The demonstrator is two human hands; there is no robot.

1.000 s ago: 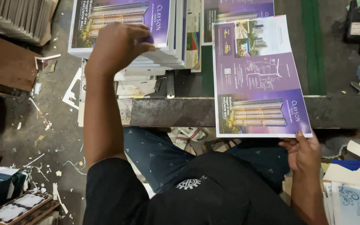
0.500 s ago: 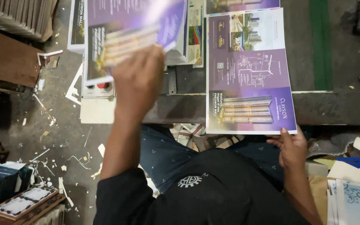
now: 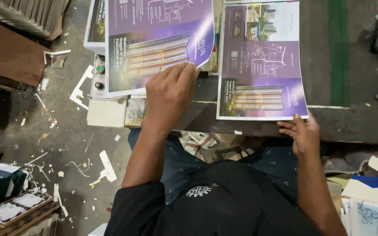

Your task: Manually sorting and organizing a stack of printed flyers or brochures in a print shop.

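Left hand raised forward, arm extended from short black sleeve, back of hand up, fingers curled in a pinch grip. Right hand lower, nearer the body, palm down, fingers spread flat, forearm angled inward.

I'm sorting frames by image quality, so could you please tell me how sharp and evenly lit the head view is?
Head view: sharp overall; both the lifted purple sheet in the left hand and the flat purple sheet by the right hand look crisp. Soft sheen on the lifted sheet, no harsh glare. The littered floor is dimmer, and the corners are darkest.
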